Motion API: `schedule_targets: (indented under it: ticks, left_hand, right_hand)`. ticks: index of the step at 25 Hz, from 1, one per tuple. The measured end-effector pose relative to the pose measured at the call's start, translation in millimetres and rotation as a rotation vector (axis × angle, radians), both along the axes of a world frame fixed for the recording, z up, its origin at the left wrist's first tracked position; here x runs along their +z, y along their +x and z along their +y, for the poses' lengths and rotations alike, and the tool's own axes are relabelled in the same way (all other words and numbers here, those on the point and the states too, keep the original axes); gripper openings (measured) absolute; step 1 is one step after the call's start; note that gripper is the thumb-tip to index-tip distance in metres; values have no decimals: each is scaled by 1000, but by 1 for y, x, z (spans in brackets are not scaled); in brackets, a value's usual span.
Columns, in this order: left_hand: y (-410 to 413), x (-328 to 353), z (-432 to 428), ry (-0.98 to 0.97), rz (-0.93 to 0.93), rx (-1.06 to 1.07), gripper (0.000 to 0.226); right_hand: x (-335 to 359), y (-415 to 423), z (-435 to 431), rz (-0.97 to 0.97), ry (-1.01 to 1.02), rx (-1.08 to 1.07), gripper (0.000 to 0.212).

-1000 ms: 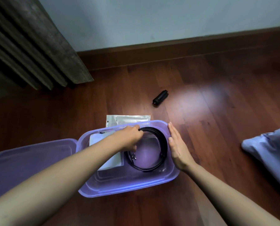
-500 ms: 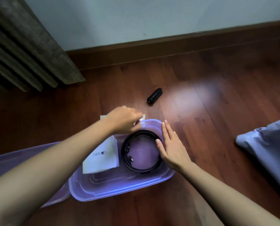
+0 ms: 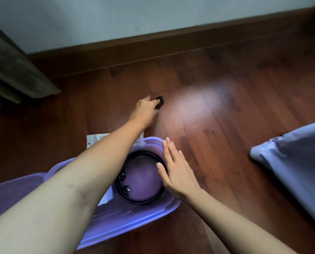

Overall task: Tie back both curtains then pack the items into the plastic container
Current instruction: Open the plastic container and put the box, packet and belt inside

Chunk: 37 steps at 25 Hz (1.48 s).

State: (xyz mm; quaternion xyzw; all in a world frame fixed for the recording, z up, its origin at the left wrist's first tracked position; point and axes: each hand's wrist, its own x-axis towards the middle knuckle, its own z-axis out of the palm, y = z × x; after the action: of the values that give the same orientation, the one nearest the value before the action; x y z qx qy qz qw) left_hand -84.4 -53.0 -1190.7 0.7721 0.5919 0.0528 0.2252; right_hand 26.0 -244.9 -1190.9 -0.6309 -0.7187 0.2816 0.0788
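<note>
Two hands, left hand [image 3: 145, 109] touching black cylinder [image 3: 159, 102]

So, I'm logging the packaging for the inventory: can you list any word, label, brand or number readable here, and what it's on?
None can be read.
White card in the plastic container: mostly hidden under the left forearm, no print shows.
Foil pouch on the floor: no legible text.
Black cylinder at the left hand: too blurred to show any marking.

Dim room; a pale glare patch sits on the wooden floor [image 3: 226, 125]. Motion blur softens everything, and wide-angle distortion bends the edges.
</note>
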Motion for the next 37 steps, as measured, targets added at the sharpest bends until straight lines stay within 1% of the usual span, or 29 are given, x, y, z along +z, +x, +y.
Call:
schedule_targets:
  ticks: [2, 4, 9, 11, 13, 14, 16, 18, 20, 21, 24, 26, 28, 30, 31, 32, 33, 34, 36, 37]
  left_hand:
    - [-2, -6, 4, -20, 38, 14, 48]
    - [-5, -12, 5, -42, 3, 38, 49]
    - [-14, -6, 3, -103, -83, 240, 44]
    - [-28, 2, -1, -68, -100, 172, 43]
    - [-52, 13, -8, 29, -120, 44, 38]
    - [-66, 18, -14, 87, -165, -7, 37]
    - [-90, 30, -32, 174, -333, -71, 38]
    - [-110, 41, -58, 214, -478, -137, 38]
    - [-128, 46, -85, 208, -523, -227, 35]
    - [-136, 46, -98, 208, -507, -285, 34]
    - [-144, 33, -123, 268, -319, -523, 30]
    - [-132, 26, -130, 249, -164, -649, 30]
    - [-109, 25, -135, 136, 48, -763, 31]
    - [-88, 26, -139, -54, 367, -847, 28]
    - [-82, 25, -139, -124, 478, -868, 27]
    - [-79, 24, -139, -158, 522, -880, 26]
    - [-78, 25, -139, -163, 499, -897, 26]
    - [-80, 23, -138, -92, 390, -906, 25]
    - [-87, 22, -124, 242, 98, -851, 22]
    - [-94, 23, -112, 384, -6, -756, 25]
  right_hand:
    - [0, -1, 0, 11, 6, 1, 76]
    - [-1, -1, 0, 18, 6, -1, 76]
    - [-1, -2, -1, 23, -5, 13, 76]
    - [-1, -2, -1, 27, -8, 14, 76]
    - [0, -2, -1, 32, -3, 12, 77]
    - [0, -2, -1, 27, -2, 17, 77]
    - [1, -2, -1, 17, -3, 26, 79]
    - [1, -3, 0, 29, -5, 22, 80]
    - [0, -3, 0, 55, -14, 13, 80]
    - [0, -3, 0, 71, -16, 8, 80]
    - [1, -1, 0, 95, -23, 2, 80]
    - [2, -2, -1, 79, -22, 6, 80]
    - [2, -3, 0, 53, -11, 7, 80]
    - [1, -3, 0, 39, -6, 9, 80]
    - [2, -3, 0, 34, -5, 8, 80]
    - [2, -3, 0, 30, -3, 8, 80]
    - [2, -3, 0, 27, -1, 8, 80]
    - [3, -2, 0, 23, 0, 8, 80]
    - [2, -2, 0, 17, 3, 10, 80]
    - [1, -2, 0, 15, 3, 10, 80]
